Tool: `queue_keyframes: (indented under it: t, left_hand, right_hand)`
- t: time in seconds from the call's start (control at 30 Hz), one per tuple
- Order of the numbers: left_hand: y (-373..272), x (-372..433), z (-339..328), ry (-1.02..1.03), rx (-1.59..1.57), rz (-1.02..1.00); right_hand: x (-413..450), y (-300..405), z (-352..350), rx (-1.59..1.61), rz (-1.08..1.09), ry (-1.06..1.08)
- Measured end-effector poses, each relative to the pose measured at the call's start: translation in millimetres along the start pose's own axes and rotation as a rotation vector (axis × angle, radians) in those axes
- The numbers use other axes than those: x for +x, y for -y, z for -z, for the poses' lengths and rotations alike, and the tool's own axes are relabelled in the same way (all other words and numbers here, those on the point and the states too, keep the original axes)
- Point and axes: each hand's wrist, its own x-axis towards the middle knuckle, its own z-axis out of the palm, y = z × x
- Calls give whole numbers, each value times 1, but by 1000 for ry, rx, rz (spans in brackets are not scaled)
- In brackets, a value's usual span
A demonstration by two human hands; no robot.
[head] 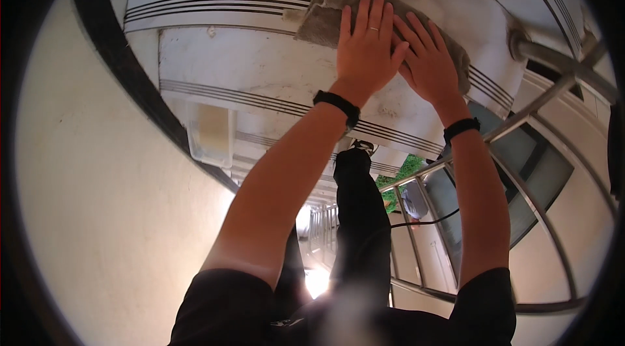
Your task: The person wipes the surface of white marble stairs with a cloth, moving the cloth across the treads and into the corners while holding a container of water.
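Both my hands lie flat on a folded grey-brown cloth (322, 24), spread over the grooved edge of a white marble-look stair step (234, 48). My left hand (368, 43), with a ring on one finger, presses on the middle of the cloth, fingers pointing away from me. Close beside it, my right hand (427, 58) rests on the cloth's right part, its fingers slightly apart. The thumb of the left hand touches or overlaps the right hand. Each wrist wears a black band. What lies under the palms is hidden.
A clear plastic container (211, 133) with yellowish contents stands on a lower step at the left, near the wall (97, 150) and its black skirting. A metal railing (547, 94) runs along the right. Lower steps descend beneath me, and a black cable crosses near the railing.
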Motion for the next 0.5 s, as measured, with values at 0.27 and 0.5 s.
queue_keyframes:
  t: [0.27, 0.5]
  left_hand:
    - [89, -20, 38, 0, -89, -607]
    - [78, -71, 38, 274, -82, -680]
  right_hand:
    - [-20, 81, -9, 56, -229, -295]
    - [-93, 128, -4, 454, -510, -311]
